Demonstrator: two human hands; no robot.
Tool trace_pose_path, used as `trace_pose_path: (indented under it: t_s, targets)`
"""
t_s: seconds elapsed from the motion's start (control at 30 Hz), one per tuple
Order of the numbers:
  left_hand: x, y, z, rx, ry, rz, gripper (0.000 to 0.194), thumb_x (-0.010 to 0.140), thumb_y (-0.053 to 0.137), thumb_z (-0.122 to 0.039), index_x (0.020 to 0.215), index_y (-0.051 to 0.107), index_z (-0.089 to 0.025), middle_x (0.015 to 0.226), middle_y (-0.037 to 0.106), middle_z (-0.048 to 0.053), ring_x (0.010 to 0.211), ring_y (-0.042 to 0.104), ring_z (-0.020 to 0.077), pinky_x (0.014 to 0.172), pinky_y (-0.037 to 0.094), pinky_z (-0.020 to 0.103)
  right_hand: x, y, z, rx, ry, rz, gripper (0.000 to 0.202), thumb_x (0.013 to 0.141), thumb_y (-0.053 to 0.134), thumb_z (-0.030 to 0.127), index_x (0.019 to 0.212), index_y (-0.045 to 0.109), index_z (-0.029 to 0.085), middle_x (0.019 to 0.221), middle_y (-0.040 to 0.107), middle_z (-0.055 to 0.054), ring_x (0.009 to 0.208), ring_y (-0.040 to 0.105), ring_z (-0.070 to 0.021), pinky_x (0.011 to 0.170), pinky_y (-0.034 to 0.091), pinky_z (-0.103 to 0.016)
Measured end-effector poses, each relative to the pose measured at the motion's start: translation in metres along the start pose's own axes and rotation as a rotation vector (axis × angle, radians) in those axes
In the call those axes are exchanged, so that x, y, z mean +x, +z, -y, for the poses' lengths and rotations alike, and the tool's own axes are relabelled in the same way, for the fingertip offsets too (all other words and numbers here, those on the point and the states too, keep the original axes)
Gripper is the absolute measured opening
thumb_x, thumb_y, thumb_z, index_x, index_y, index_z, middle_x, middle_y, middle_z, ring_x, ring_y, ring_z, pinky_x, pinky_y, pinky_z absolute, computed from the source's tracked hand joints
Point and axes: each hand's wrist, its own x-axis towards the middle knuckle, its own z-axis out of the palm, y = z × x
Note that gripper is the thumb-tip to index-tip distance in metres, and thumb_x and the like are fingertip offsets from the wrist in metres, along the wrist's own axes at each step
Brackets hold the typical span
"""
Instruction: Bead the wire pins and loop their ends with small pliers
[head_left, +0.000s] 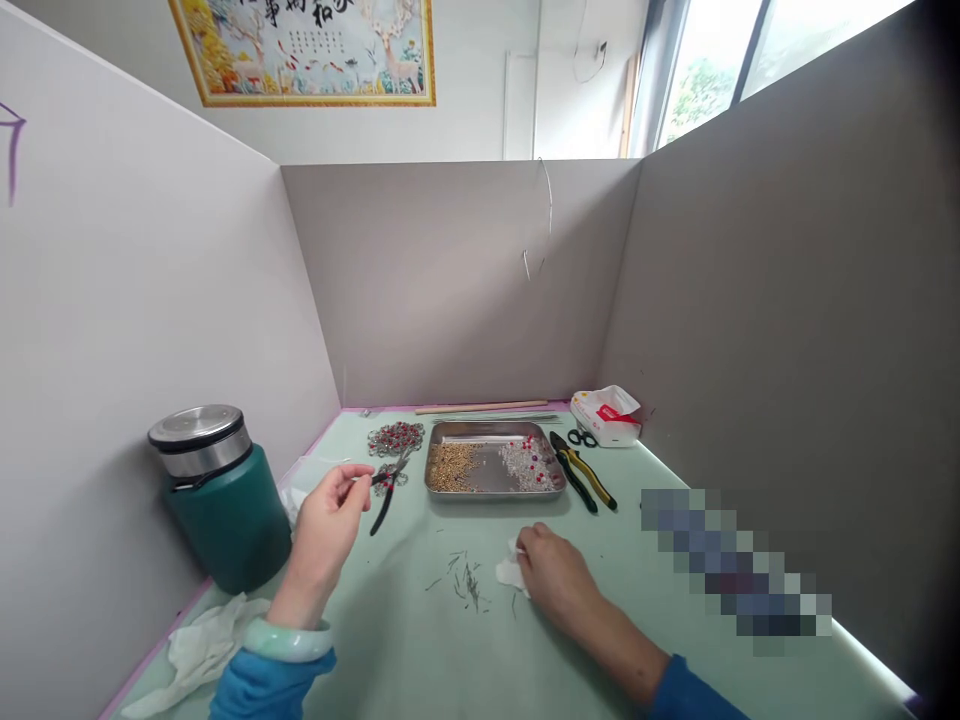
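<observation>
My left hand is raised at the left, thumb and fingers pinched beside the handle of small black-handled pliers; whatever is between the fingertips is too small to name. My right hand rests on the green table with its fingers closed on a white tissue. Left of the tissue lies a loose scatter of thin dark wire pieces. Behind the hands, a metal tray holds gold beads on its left side and clear and red beads on its right.
A green flask stands at the left, near crumpled white tissue. Red-and-silver beaded pieces lie left of the tray. Yellow-black pliers, small scissors and a tissue pack are right of it. Grey panels enclose the table.
</observation>
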Motion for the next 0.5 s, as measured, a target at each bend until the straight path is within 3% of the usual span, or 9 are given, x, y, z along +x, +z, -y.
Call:
trace_pose_path:
  t_s: [0.1, 0.2, 0.3, 0.43, 0.5]
  targets:
    - [-0.003, 0.019, -0.001, -0.241, -0.116, 0.165, 0.03, 0.072, 0.058, -0.04, 0.09, 0.056, -0.017, 0.055, 0.044, -0.008, 0.036, 0.025, 0.0028, 0.036, 0.019, 0.017, 0.004, 0.01, 0.029, 0.017, -0.054, 0.022, 0.019, 0.081, 0.046, 0.012, 0.081, 0.065, 0.013, 0.084, 0.064, -0.011, 0.069, 0.061, -0.0193, 0.06, 0.036, -0.027]
    - [-0.007, 0.033, -0.003, -0.438, -0.208, 0.276, 0.029, 0.073, 0.059, -0.039, 0.091, 0.052, -0.017, 0.056, 0.044, -0.009, 0.034, 0.018, 0.0002, 0.034, 0.012, 0.015, 0.015, 0.004, 0.043, 0.141, -0.114, -0.024, 0.021, 0.086, 0.047, 0.023, 0.083, 0.066, 0.016, 0.084, 0.064, -0.008, 0.073, 0.06, -0.0189, 0.064, 0.038, -0.028]
    - [-0.01, 0.043, -0.007, -0.623, -0.248, 0.409, 0.027, 0.076, 0.059, -0.038, 0.093, 0.05, -0.018, 0.058, 0.047, -0.008, 0.034, 0.016, -0.0007, 0.034, 0.012, 0.015, 0.029, -0.012, 0.04, 0.677, -0.184, -0.032, 0.031, 0.09, 0.042, 0.039, 0.1, 0.063, 0.019, 0.093, 0.063, -0.008, 0.084, 0.058, -0.0197, 0.07, 0.041, -0.03]
    - [-0.01, 0.063, -0.009, -0.781, -0.317, 0.525, 0.025, 0.077, 0.058, -0.038, 0.09, 0.049, -0.019, 0.057, 0.045, -0.009, 0.035, 0.014, -0.0005, 0.034, 0.012, 0.016, 0.046, -0.025, 0.036, 1.439, -0.328, 0.255, 0.045, 0.084, 0.051, 0.047, 0.122, 0.051, 0.022, 0.109, 0.058, -0.009, 0.096, 0.055, -0.021, 0.075, 0.043, -0.033]
    - [-0.008, 0.076, -0.007, -0.788, -0.327, 0.607, 0.024, 0.079, 0.057, -0.039, 0.09, 0.049, -0.019, 0.057, 0.045, -0.008, 0.035, 0.014, -0.0002, 0.034, 0.011, 0.016, 0.052, -0.021, 0.04, 1.658, -0.338, 0.281, 0.044, 0.084, 0.052, 0.048, 0.119, 0.053, 0.021, 0.1, 0.059, -0.008, 0.094, 0.055, -0.0202, 0.081, 0.042, -0.035]
